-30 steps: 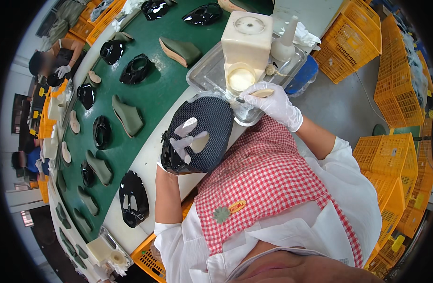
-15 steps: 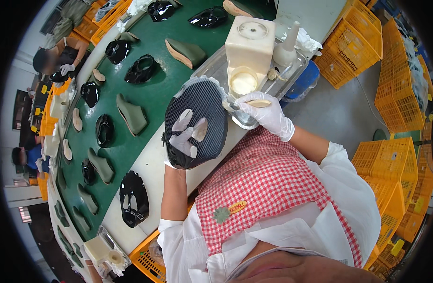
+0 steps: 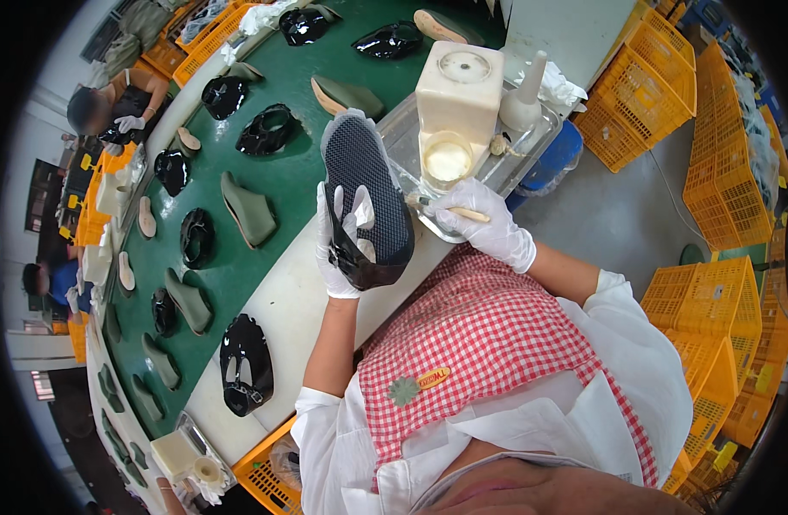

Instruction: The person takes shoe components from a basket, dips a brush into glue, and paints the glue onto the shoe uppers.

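My left hand point(image 3: 333, 268), in a white glove, holds up a glossy black shoe upper point(image 3: 389, 225). Its dark, mesh-textured underside faces me, and the gloved fingers show through its openings. A brush with a pale wooden handle point(image 3: 469, 214) is gripped in my gloved right hand point(image 3: 501, 236). The brush's bristle end is close to the right edge of the upper; whether they touch I cannot tell. Just beyond that hand stands a cream-white dispenser point(image 3: 458, 81), whose round cup point(image 3: 447, 158) holds a pale liquid. It stands on a metal tray point(image 3: 400, 146).
A white squeeze bottle point(image 3: 520, 110) shares the tray. Black uppers point(image 3: 267, 129) and green wedge soles point(image 3: 247, 209) lie across the green belt point(image 3: 282, 184). Another black upper point(image 3: 245, 365) rests on the pale table edge. Yellow crates point(image 3: 636, 86) line the right. Co-workers sit across the belt.
My left hand has turned the upper to a narrower, more upright angle, moving it slightly right. My right hand, still holding the brush, has dropped slightly, away from the cup.
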{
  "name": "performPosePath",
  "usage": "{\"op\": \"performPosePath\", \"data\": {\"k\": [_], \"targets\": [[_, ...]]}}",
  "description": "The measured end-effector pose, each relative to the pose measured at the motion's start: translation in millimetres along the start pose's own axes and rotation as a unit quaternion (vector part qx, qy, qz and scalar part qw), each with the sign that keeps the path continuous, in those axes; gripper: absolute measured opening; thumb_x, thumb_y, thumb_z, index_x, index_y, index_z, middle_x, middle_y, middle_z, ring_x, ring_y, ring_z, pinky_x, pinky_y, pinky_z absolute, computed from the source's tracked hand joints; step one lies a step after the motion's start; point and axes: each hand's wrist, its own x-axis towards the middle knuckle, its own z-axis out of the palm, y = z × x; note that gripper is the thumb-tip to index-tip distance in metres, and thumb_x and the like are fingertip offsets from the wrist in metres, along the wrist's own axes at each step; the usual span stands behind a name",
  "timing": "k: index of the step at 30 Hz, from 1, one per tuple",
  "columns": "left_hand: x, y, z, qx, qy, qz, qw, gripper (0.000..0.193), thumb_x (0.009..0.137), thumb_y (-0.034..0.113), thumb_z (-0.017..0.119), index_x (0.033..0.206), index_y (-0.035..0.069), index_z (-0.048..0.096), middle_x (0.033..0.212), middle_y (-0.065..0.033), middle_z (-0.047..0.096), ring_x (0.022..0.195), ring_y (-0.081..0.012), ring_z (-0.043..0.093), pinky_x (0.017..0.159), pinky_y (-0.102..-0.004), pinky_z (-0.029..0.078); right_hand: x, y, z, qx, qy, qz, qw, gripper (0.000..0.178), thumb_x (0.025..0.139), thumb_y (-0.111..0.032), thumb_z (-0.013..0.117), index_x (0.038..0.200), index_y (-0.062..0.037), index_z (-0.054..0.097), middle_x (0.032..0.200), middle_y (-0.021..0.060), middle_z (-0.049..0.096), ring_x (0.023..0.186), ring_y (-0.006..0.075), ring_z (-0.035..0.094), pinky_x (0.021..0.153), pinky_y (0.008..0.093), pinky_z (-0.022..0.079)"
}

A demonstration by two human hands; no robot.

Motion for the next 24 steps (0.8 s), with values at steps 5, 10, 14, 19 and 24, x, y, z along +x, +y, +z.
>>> {"op": "performPosePath", "data": {"k": [5,10,14,19,24], "targets": [[-8,-14,9,0.254,0.013,0.136,0.958,0.053,0.106,0.022,0.035,0.155,0.007,0.018,0.16,-0.0065,0.02,0.144,-0.0255,0.03,0.121,-0.0359,0.018,10,-3,10,-0.21,-0.044,-0.074,0.974,0.014,0.082,-0.017,0.075,0.093,-0.0096,0.071,0.088,0.0083,0.063,0.087,0.0281,0.058,0.079,0.0373,0.047],[-21,1,28,0.105,0.081,0.008,0.991,0.042,0.098,0.005,0.054,0.139,0.003,0.047,0.136,-0.0109,0.056,0.116,-0.016,0.057,0.099,-0.0271,0.043,4,9,24,-0.135,0.028,-0.051,0.989,0.016,0.08,-0.02,0.076,0.09,-0.0091,0.07,0.085,0.009,0.062,0.085,0.0285,0.058,0.077,0.0382,0.046],[-16,16,39,0.213,0.028,0.039,0.976,0.035,0.095,0.012,0.062,0.128,0.0,0.059,0.125,-0.0082,0.063,0.101,-0.0177,0.064,0.088,-0.0266,0.049,15,-1,20,-0.211,0.062,-0.122,0.968,0.013,0.08,-0.016,0.074,0.09,-0.0083,0.07,0.083,0.0088,0.062,0.082,0.029,0.058,0.074,0.0393,0.046],[-16,16,31,0.008,0.108,-0.136,0.985,0.05,0.093,0.021,0.066,0.137,0.004,0.049,0.131,-0.0053,0.058,0.108,-0.0188,0.06,0.072,-0.0365,0.06,28,4,21,-0.229,0.037,-0.164,0.959,0.017,0.081,-0.016,0.074,0.095,-0.0081,0.071,0.088,0.0108,0.065,0.078,0.0301,0.058,0.072,0.0394,0.047],[-14,18,9,0.006,0.121,-0.14,0.983,0.057,0.101,0.04,0.05,0.145,0.004,0.042,0.141,-0.0079,0.053,0.089,-0.0212,0.063,0.085,-0.0387,0.052,37,-6,19,0.019,0.074,-0.066,0.995,0.019,0.089,-0.014,0.07,0.106,-0.0058,0.071,0.097,0.0086,0.07,0.079,0.0227,0.063,0.074,0.0323,0.05]]}}
